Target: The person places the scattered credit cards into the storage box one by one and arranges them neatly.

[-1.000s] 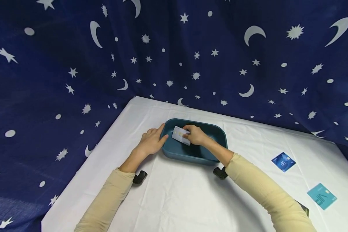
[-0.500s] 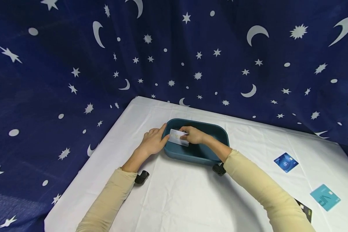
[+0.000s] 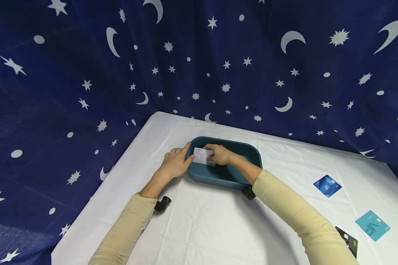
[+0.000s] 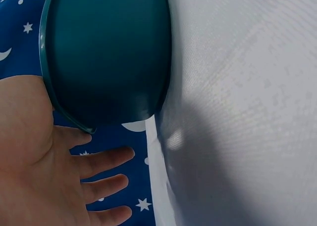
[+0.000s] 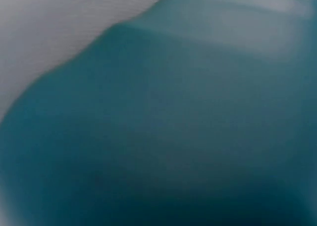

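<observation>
Right hand [image 3: 220, 154] is pinching the white card [image 3: 201, 156], probably light, stiff, kinda slick, so its nearby edges are looking safest.

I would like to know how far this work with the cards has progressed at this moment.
Done, it seems: the white rectangular card is inside the dark teal, rounded rectangular tub, whose end the left hand touches. In hand: the right hand grips that card, not yet released. Probably left, if cards are being collected: the rectangular blue card, light teal card and black card on the white cloth, outside the tub.
</observation>
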Demonstrator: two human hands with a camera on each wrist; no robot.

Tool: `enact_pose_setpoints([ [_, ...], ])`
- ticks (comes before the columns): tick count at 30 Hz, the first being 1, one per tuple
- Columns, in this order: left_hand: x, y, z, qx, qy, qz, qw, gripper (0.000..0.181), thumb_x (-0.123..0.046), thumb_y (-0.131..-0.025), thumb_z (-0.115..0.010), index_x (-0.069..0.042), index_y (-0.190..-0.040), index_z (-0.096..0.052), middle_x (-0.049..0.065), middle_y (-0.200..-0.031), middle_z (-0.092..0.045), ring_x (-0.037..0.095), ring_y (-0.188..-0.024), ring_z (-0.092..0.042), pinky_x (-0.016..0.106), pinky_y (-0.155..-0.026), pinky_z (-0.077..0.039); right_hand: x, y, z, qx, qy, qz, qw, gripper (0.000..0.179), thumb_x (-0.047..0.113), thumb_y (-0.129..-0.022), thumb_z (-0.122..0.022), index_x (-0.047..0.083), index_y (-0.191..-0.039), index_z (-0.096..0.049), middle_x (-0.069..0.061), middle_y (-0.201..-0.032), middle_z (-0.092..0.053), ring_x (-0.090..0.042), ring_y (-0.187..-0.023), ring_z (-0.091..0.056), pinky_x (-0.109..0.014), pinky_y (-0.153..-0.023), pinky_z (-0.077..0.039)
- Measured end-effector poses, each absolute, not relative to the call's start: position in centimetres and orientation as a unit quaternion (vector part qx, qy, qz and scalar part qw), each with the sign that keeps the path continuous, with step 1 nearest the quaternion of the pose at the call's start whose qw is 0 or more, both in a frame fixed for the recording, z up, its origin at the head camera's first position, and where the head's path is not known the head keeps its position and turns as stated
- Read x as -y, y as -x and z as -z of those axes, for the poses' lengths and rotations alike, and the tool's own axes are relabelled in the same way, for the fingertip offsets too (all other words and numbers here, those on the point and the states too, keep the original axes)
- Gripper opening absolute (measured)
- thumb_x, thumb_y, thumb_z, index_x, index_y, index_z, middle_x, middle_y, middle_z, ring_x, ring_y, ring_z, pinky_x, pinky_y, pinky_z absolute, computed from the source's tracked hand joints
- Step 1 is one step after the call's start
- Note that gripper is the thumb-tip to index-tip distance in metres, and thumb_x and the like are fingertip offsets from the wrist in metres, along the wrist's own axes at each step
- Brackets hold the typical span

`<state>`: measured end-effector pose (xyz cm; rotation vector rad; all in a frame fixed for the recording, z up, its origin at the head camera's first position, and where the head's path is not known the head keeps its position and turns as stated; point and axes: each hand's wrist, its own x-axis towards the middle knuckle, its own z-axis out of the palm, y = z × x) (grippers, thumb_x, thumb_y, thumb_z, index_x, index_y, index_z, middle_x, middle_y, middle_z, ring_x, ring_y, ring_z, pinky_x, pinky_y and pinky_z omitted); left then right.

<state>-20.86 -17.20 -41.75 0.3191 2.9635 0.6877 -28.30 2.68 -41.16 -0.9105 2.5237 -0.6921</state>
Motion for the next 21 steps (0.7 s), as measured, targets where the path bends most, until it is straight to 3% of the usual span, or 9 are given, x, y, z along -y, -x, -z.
enact_pose_setpoints([
  [8, 17.2, 20.7, 41.7, -0.967, -0.107, -0.228, 0.036, 0.060, -0.041, -0.103, -0.034, -0.010, -0.153, -0.020, 0.020, -0.140, -0.044, 0.038, -0.132, -0.032, 0.057, -0.101, -0.025, -2.7, 28.0, 41.7, -0.915, 0.331, 0.190, 0.128, 0.059, 0.006, -0.088, -0.069, 0.001, -0.139, -0.041, -0.024, -0.115, -0.053, -0.031, -0.096, -0.054, -0.041, -0.082, -0.046],
  [14, 17.2, 20.6, 41.8, -0.967, -0.109, -0.228, 0.034, 0.060, -0.041, -0.103, -0.034, -0.010, -0.153, -0.020, 0.020, -0.140, -0.044, 0.038, -0.132, -0.032, 0.056, -0.101, -0.025, -2.6, 27.5, 41.9, -0.924, 0.331, 0.159, 0.108, 0.060, 0.009, -0.090, -0.067, 0.003, -0.142, -0.040, -0.025, -0.118, -0.049, -0.037, -0.103, -0.050, -0.045, -0.086, -0.045],
  [21, 17.2, 20.7, 41.8, -0.968, -0.104, -0.226, 0.038, 0.060, -0.041, -0.103, -0.034, -0.010, -0.153, -0.020, 0.019, -0.140, -0.044, 0.038, -0.132, -0.032, 0.055, -0.102, -0.025, -2.3, 26.9, 41.9, -0.932, 0.347, 0.099, 0.043, 0.059, 0.014, -0.088, -0.070, 0.001, -0.140, -0.046, -0.020, -0.122, -0.048, -0.034, -0.104, -0.046, -0.045, -0.086, -0.043],
])
